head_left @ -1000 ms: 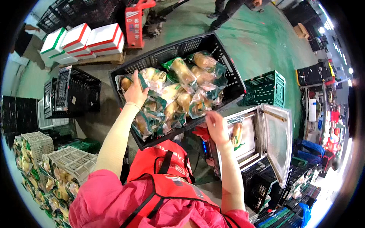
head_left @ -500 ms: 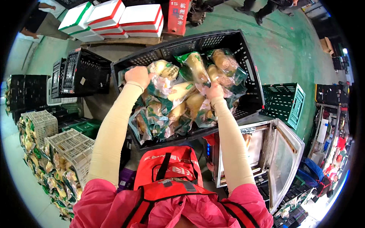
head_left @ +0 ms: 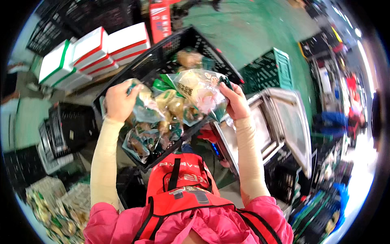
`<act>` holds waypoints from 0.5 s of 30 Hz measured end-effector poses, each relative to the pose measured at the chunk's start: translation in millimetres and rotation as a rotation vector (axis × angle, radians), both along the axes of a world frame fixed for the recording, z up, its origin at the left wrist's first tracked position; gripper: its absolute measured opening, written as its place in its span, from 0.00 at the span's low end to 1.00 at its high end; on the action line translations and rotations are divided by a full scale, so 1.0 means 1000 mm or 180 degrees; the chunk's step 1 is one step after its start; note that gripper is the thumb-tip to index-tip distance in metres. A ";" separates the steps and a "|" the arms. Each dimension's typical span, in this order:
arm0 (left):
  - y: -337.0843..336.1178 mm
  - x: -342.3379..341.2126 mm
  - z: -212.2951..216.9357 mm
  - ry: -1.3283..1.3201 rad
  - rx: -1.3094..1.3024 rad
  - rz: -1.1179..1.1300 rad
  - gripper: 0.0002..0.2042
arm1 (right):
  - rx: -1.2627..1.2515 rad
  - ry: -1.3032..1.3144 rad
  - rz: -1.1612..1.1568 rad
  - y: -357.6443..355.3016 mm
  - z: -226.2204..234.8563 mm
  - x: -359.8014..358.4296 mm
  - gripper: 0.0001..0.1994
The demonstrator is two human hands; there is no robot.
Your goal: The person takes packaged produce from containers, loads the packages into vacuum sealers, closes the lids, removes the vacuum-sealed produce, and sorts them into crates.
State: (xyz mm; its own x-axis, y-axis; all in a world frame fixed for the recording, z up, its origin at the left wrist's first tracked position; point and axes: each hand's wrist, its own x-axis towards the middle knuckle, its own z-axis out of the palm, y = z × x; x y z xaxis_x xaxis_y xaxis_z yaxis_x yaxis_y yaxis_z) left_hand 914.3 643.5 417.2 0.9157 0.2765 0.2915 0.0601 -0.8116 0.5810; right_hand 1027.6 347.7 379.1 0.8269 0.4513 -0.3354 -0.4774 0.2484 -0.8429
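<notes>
A clear bag of lotus root (head_left: pixel 199 91), printed with a pink flower and green marks, is raised above a black slotted crate (head_left: pixel 140 63). Its upper right corner is pinched in my right hand (head_left: pixel 237 101), fingers closed on the plastic. At the crate's left side, my left hand (head_left: pixel 120 101) is closed on the top edge of a second lotus root bag (head_left: pixel 147 106). Below both hands lie several more bagged lotus roots (head_left: pixel 140 144), partly covered by the raised bag. Another bag (head_left: pixel 189 59) rests toward the crate's far side.
To the right stands a metal packing machine (head_left: pixel 270 122) with its clear lid (head_left: pixel 291 124) raised. A green crate (head_left: pixel 270 69) sits beyond it. White foam boxes (head_left: pixel 91 51) are stacked far left, black crates (head_left: pixel 71 130) stand left, and bagged produce (head_left: pixel 44 211) is piled lower left.
My right hand has lifted a lotus root bag up and toward me. My left hand has shifted and now grips another bag's edge. The whole view has swung to the right.
</notes>
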 end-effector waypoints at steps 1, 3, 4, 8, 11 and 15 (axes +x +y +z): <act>-0.011 -0.003 0.024 -0.0182 -0.0259 -0.0206 0.10 | 0.0312 0.0117 -0.0393 -0.010 0.021 -0.022 0.08; -0.023 -0.011 0.051 -0.0364 -0.0367 -0.0459 0.13 | 0.0693 0.0109 -0.0600 -0.046 0.039 -0.055 0.11; -0.036 -0.011 0.063 -0.0534 -0.0410 -0.0681 0.14 | 0.0677 -0.0011 -0.0852 -0.063 0.046 -0.074 0.11; -0.082 -0.027 0.097 -0.0851 -0.0530 -0.1530 0.14 | 0.0502 -0.0237 -0.1673 -0.113 0.066 -0.160 0.12; -0.128 -0.049 0.103 -0.0693 -0.0865 -0.2367 0.09 | -0.0072 -0.0471 -0.2269 -0.153 0.073 -0.239 0.13; -0.181 -0.083 0.068 -0.0597 -0.0979 -0.2639 0.08 | -0.0865 -0.0489 -0.2520 -0.183 0.039 -0.330 0.10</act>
